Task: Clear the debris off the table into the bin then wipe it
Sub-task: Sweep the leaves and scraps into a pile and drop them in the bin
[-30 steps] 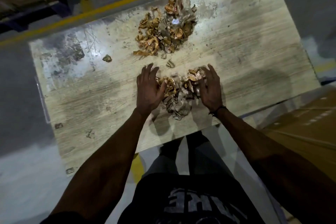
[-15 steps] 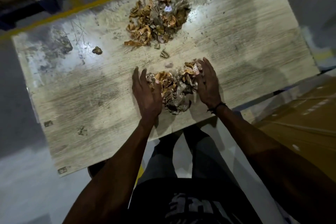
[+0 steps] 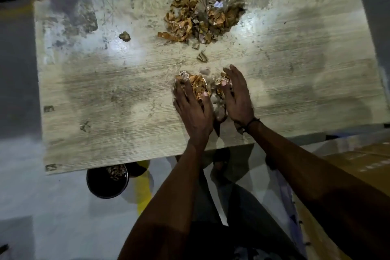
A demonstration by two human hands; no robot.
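Surface (image 3: 105,95) of pale, scuffed wood grain filled most of the view, with grey floor (image 3: 42,207) below its near edge. Bin (image 3: 107,181), round and dark, stood on the floor just under that near edge, left of the person's legs, with some brown scraps already inside. Far pile (image 3: 202,12) of crumpled brown and grey debris lay toward the far edge of the surface, well apart from the hands. Near pile (image 3: 207,88), smaller, sat close to the near edge, squeezed between both hands. Left hand (image 3: 193,110) lay palm down against the pile's left side, its fingers (image 3: 179,88) reaching over the scraps and slightly bent onto them, the thumb pressed into the pile. Right hand (image 3: 237,97) stood on its edge against the pile's right side, fingers (image 3: 235,74) nearly straight and together, cupping rather than gripping. A dark band (image 3: 251,122) circled the right wrist. Two loose scraps (image 3: 202,57) lay between the two piles, and a single bit (image 3: 124,36) lay alone to the left of the far pile. Motion blur softened the left fingertips.
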